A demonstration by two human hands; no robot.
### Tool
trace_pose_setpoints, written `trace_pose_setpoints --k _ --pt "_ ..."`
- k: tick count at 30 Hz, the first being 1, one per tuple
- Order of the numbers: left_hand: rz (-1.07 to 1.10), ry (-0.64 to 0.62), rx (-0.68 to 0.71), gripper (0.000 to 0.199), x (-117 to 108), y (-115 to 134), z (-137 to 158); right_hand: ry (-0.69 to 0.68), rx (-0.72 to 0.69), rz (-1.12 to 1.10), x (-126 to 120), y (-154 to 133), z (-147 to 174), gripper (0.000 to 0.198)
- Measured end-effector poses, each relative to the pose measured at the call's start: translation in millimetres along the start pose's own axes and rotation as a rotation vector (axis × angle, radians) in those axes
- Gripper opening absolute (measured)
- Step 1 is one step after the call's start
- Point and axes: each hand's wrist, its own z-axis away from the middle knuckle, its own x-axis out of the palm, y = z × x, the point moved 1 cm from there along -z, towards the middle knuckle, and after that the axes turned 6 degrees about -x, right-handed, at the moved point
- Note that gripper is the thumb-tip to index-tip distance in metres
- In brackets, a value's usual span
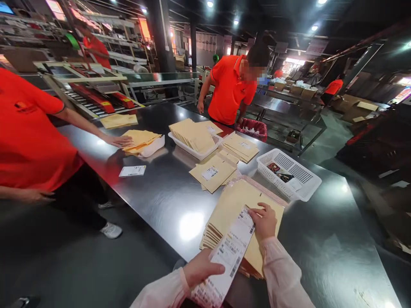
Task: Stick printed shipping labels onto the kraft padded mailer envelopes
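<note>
A long strip of printed shipping labels (231, 248) slants across the front of a stack of tan padded envelopes (229, 205). My left hand (204, 268) grips the strip near its lower part, thumb on top. At the strip's upper end, my right hand (263, 219) pinches the label's edge over the top envelope. Just beyond the stack lie envelopes bearing labels (210, 173). To the right of these is a white perforated basket (306, 175) with small packaged items inside.
A white basket (189, 152) full of envelopes stands farther back on the dark metal table (154, 192). At left, a co-worker's hand (118, 140) touches another envelope pile (144, 139). A loose label sheet (132, 171) lies nearby. Another person (228, 90) stands beside a red bin (261, 131).
</note>
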Motion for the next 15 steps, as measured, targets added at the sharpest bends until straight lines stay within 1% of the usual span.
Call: trace_pose_setpoints --k 1,2,3,5,6,7,8,9,10,11,12,13,15 --pt "-0.018 0.017 -0.018 0.056 -7.0 -7.0 6.8 0.006 0.03 0.092 2.4 6.9 -10.9 0.02" --pt "-0.048 0.036 -0.039 0.054 -14.2 -14.1 15.3 0.017 0.062 0.181 3.1 12.7 -18.0 0.026" --pt "-0.082 0.05 -0.062 0.051 -21.1 -20.6 25.3 0.039 0.094 0.26 1.9 17.5 -21.4 0.043" --pt "-0.139 0.048 -0.1 0.044 -32.5 -29.7 47.4 0.105 0.187 0.368 -6.8 25.0 -18.6 0.093" --pt "-0.146 0.036 -0.107 0.042 -36.5 -31.0 58.1 0.118 0.265 0.404 -13.5 28.2 -14.1 0.112" --pt "-0.142 0.025 -0.102 0.042 -39.3 -30.0 67.6 0.081 0.356 0.424 -20.7 31.4 -8.7 0.122" --pt "-0.134 0.02 -0.09 0.043 -41.0 -26.5 75.3 0.007 0.445 0.424 -27.9 34.4 -3.2 0.123" --pt "-0.129 0.027 -0.072 0.045 -41.7 -21.1 81.0 -0.076 0.513 0.406 -34.6 37.0 1.8 0.119" --pt "-0.138 0.041 -0.058 0.047 -41.6 -14.0 84.6 -0.131 0.551 0.384 -40.5 39.2 6.0 0.111" --pt "-0.16 0.064 -0.044 0.049 -41.0 -6.0 86.1 -0.141 0.563 0.367 -45.5 41.4 9.3 0.106" --pt "-0.188 0.084 -0.025 0.05 -39.9 2.4 86.1 -0.114 0.566 0.365 -49.4 44.1 12.1 0.105" --pt "-0.217 0.084 -0.004 0.05 -38.5 10.6 85.0 -0.07 0.577 0.367 -52.1 47.8 14.7 0.11" --pt "-0.249 0.071 0.032 0.049 -36.5 24.2 81.8 -0.03 0.614 0.326 -54.4 60.0 20.7 0.12"
